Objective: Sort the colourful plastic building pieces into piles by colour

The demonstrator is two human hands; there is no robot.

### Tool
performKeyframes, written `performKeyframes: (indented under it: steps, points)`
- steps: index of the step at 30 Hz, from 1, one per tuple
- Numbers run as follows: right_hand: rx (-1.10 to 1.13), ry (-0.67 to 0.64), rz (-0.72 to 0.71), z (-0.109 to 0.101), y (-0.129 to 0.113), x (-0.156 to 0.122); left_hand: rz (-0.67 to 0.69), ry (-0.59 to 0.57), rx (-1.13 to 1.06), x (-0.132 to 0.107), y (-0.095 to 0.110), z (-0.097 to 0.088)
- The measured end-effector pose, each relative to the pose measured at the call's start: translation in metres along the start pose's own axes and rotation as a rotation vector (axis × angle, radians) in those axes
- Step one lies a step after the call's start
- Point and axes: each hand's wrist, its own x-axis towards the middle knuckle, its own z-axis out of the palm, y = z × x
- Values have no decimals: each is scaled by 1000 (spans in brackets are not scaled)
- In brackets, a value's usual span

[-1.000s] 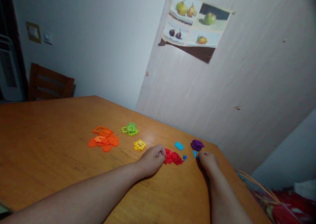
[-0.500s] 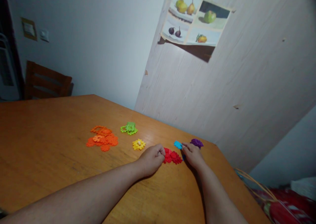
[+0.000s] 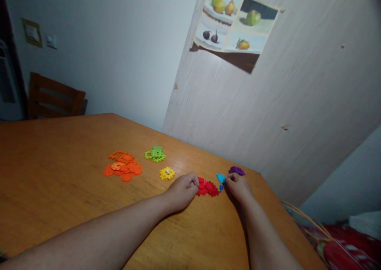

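Observation:
My left hand is curled closed on the table, knuckles up, against the left end of a pile of red gear-shaped plastic pieces. Whatever its fingers may hold is hidden. To the right of that pile, my right hand pinches the edge of a light blue gear-shaped piece. A darker blue piece shows just below it, partly covered. Behind the right hand sits a small heap of purple pieces.
Farther left on the wooden table lie yellow pieces, green pieces and a larger orange heap. The table's back edge runs along the wall. A chair stands at the far left, and red bags lie low at the right.
My right hand has shifted slightly to the right, drawing the light blue piece along with it, closer to the darker blue one. My left hand has stayed beside the red pile.

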Motion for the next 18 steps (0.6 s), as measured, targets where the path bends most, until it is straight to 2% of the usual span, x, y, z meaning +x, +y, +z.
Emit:
performKeyframes:
  steps: [5, 10, 18]
  points:
    - [8, -31, -28, 7, -3, -1, 7, -1, 3, 1, -1, 0]
    - [-10, -31, 17, 8, 1, 2, 20, -4, 2, 2, -6, 1]
    - [199, 79, 81, 7, 42, 23, 14, 4, 9, 2, -7, 2]
